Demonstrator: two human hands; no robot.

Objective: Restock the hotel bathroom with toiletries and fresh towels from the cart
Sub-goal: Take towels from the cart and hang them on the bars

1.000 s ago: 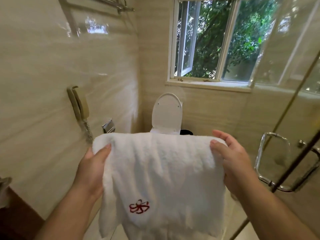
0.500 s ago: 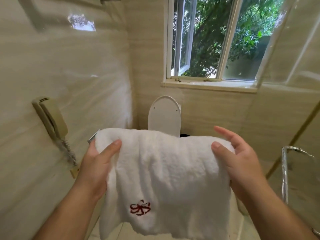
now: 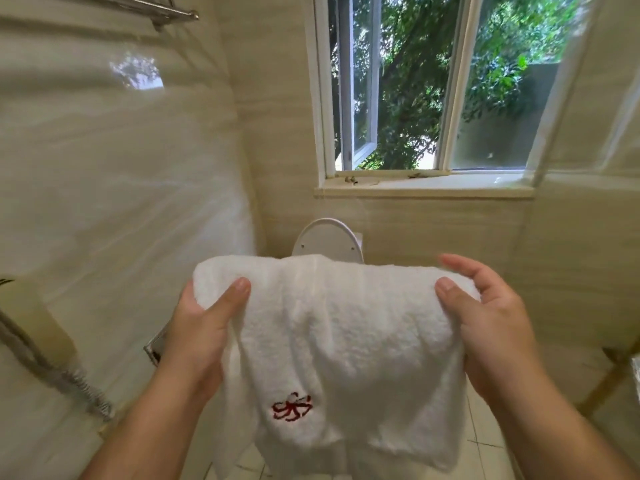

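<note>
Towel (image 3: 346, 327) of fluffy white terry in left hand (image 3: 197, 341) and right hand (image 3: 495, 334)

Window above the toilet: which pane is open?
The left pane, its sash swung ajar at an angle to the frame; the right pane sits closed, flush in the frame.

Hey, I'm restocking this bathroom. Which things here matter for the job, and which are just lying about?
For the job:
white terry towel with red embroidered emblem, gripped by the left hand and right hand
chrome wall towel rack, probably its destination

Just there:
raised white toilet lid
beige wall phone
open white-framed window
</note>
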